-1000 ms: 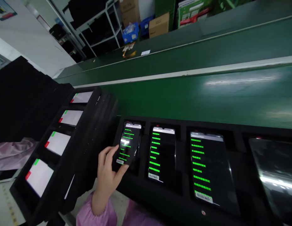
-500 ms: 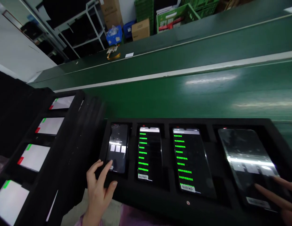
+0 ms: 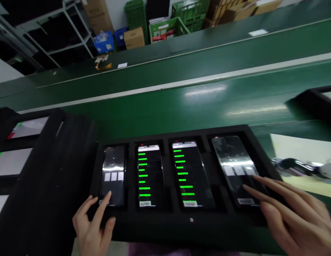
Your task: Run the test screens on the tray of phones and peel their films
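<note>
A black foam tray (image 3: 165,222) in front of me holds a row of phones. My left hand (image 3: 92,224) has its fingers spread, with the index finger on the lower edge of the leftmost phone (image 3: 113,174), whose dark screen shows three white squares. My right hand (image 3: 290,213) is open, its fingers stretched out over the bottom of the rightmost phone (image 3: 233,163), which shows the same squares. The two middle phones (image 3: 148,174) (image 3: 188,172) show lists of green text.
A second black tray (image 3: 48,170) at the left holds phones with white screens (image 3: 10,161). A green conveyor belt (image 3: 197,103) runs behind the trays. Shelving, cardboard boxes (image 3: 133,37) and green crates (image 3: 165,28) stand at the back.
My view has swung to the right. The leftmost phone's screen went from a green list to white squares. My right hand came in over the rightmost phone. My left hand slid down the left phone.
</note>
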### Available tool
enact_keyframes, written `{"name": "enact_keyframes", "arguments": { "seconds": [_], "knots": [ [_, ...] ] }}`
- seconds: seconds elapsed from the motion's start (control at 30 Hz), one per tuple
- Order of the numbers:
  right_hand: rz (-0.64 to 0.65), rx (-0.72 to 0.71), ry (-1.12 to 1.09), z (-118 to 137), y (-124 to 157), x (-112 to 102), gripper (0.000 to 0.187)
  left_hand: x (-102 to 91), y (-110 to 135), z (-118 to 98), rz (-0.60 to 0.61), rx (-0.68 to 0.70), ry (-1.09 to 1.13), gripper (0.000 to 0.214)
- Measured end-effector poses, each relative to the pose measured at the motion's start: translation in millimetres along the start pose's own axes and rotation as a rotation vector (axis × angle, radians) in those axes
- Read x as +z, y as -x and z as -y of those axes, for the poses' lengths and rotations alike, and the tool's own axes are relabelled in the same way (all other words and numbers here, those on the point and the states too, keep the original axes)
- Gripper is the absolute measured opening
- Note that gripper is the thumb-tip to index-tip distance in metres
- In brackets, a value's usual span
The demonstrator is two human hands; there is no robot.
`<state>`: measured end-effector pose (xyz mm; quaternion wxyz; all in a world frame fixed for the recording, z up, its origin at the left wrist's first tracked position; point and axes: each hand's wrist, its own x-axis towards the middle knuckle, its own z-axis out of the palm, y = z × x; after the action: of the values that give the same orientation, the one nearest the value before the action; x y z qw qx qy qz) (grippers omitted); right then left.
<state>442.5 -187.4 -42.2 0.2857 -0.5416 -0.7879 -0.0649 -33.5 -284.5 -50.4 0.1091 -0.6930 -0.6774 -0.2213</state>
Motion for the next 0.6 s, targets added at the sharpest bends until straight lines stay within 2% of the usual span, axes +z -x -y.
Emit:
{"name": "enact_keyframes", "arguments": {
  "seconds": [0.07, 0.27, 0.4, 0.5, 0.6],
  "knots": [
    [-0.005, -0.044, -0.004, 3, -8, -5, 0.025, 1.1, -2, 9, -0.008, 0.061, -0.008, 0.045],
    [0.147, -0.058, 0.152, 14, -31, -11, 0.036, 6.6, -15, 30, -0.026, 0.209, 0.053, 0.059],
    [0.102, -0.101, 0.08, 34, -48, -9, 0.036, 5.9, -9, 26, -0.019, 0.174, 0.002, 0.049],
    [0.148, -0.217, -0.021, 54, -63, 0, 0.039, 7.6, 0, 27, -0.012, 0.113, -0.044, 0.046],
    [0.183, -0.248, 0.018, 67, -75, 11, 0.043, 9.3, 7, 30, 0.006, 0.117, -0.046, 0.048]
  ]
}}
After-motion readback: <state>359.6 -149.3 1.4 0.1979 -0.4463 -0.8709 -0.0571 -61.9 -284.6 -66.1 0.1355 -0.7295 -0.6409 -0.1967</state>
